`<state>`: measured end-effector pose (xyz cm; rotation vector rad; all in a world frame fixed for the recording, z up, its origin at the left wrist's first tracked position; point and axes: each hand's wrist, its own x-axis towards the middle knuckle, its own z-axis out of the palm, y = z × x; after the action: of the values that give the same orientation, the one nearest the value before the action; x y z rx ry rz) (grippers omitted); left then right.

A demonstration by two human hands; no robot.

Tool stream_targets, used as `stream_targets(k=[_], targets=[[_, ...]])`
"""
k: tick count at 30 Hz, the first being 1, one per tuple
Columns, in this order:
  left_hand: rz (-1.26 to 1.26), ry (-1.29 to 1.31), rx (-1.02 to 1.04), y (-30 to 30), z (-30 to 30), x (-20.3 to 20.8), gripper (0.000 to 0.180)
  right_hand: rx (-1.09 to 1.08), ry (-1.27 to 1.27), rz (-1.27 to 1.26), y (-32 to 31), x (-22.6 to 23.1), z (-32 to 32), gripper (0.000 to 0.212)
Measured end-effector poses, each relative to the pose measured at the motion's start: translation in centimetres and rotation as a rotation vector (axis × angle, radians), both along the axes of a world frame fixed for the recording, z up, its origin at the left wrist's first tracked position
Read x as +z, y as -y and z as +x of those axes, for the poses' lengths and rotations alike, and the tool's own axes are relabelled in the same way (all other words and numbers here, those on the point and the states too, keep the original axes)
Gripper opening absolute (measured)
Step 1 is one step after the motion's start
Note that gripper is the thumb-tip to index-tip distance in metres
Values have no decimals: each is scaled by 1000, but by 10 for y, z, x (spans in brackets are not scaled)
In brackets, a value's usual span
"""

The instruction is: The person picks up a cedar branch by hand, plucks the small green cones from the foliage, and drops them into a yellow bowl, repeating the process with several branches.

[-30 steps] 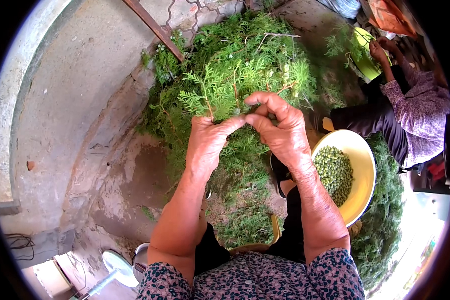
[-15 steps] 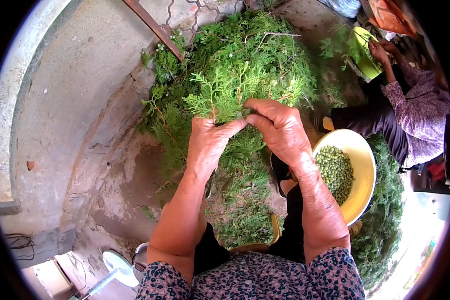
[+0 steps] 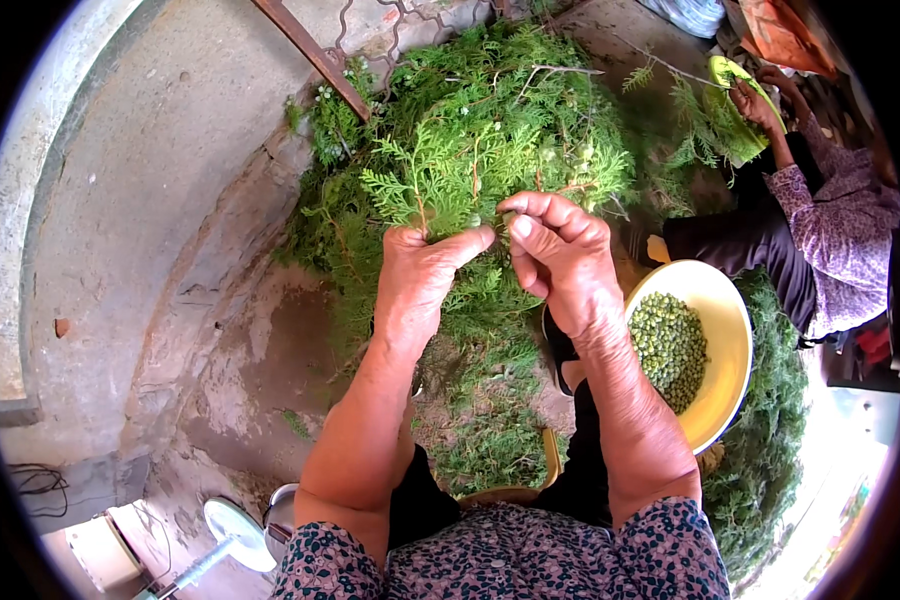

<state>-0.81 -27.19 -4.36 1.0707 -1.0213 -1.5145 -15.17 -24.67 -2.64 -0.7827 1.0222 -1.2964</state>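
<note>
My left hand (image 3: 412, 285) is closed round the stem of a feathery green conifer sprig (image 3: 415, 190), whose flat fronds fan out above the knuckles. Just right of it, a small gap away, my right hand (image 3: 570, 260) pinches a small greenish cone (image 3: 509, 216) between thumb and forefinger. A similar round bit sits by the left thumb tip. Both hands are over a big heap of cut conifer branches (image 3: 530, 100). By my right forearm stands a yellow basin (image 3: 734, 350) holding many small green cones (image 3: 667, 345).
At the upper right a co-worker in a patterned purple sleeve (image 3: 792, 195) holds a branch over a lime-green container (image 3: 740, 125). More cut greenery (image 3: 770, 420) lies beyond the basin. A concrete wall (image 3: 170, 180) curves along the left, and a rusty metal bar (image 3: 315, 58) slants above the heap.
My right hand has drawn slightly away from the left thumb, a small cone in its pinch. My left hand keeps its hold on the sprig. The co-worker's branch has shifted.
</note>
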Motion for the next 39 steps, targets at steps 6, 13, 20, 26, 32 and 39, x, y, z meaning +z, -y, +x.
stream_targets(k=[6, 13, 20, 26, 32, 39], targets=[[22, 26, 15, 1, 4, -2, 12, 95, 524, 4, 8, -4, -17, 11], [15, 67, -14, 0, 2, -3, 15, 33, -392, -237, 3, -7, -1, 17], [9, 148, -50, -3, 3, -8, 20, 30, -728, -406, 5, -6, 3, 27], [-275, 266, -44, -3, 0, -5, 15, -58, -643, -437, 7, -12, 5, 13], [107, 201, -36, -5, 1, 7, 15, 10, 375, 34, 11, 5, -11, 11], [-6, 99, 89, -4, -10, 0, 21, -38, 321, 1, 11, -3, -16, 10]])
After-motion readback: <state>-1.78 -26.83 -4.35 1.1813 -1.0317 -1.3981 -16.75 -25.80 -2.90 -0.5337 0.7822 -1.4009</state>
